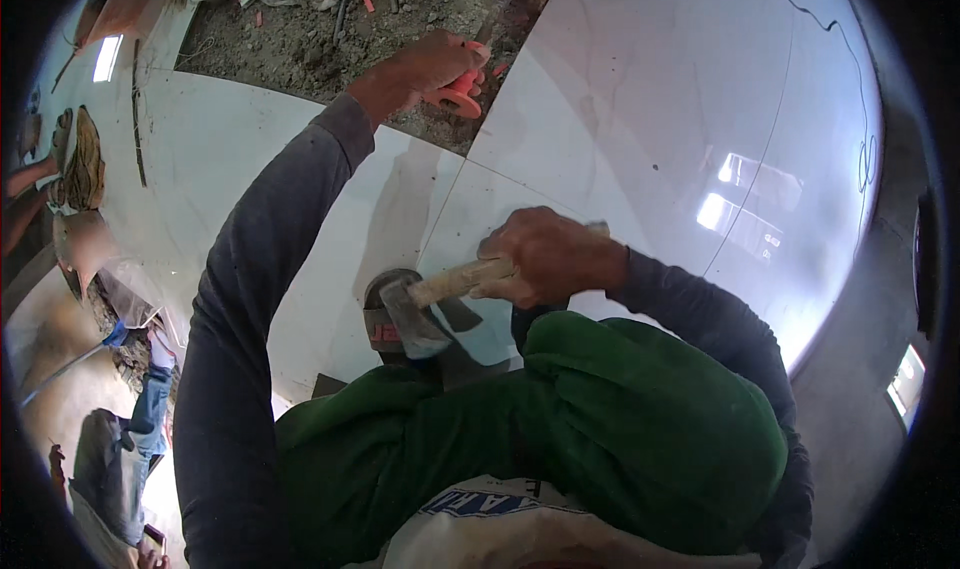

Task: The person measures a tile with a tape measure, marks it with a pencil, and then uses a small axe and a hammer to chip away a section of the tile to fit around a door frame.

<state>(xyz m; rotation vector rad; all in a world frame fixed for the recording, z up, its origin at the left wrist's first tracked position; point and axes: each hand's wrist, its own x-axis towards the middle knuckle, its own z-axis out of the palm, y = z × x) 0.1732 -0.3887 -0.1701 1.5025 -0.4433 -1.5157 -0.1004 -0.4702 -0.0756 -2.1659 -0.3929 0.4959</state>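
White floor tiles seem largely laid; bare soil at 11 o'clock is left uncovered. At 12 o'clock, a red disc-ended tool is gripped by the left hand; near centre, a hatchet by the right hand.

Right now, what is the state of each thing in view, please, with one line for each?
Left hand: closed around the orange tool.
Orange tool: gripped, above the soil patch.
Right hand: closed around the hatchet.
Hatchet: held by its wooden handle, metal head toward the left.
Soil patch: uncovered, rough, scattered with debris.
White tiles: glossy, reflecting light.
Dark cable: loose, partly looped.
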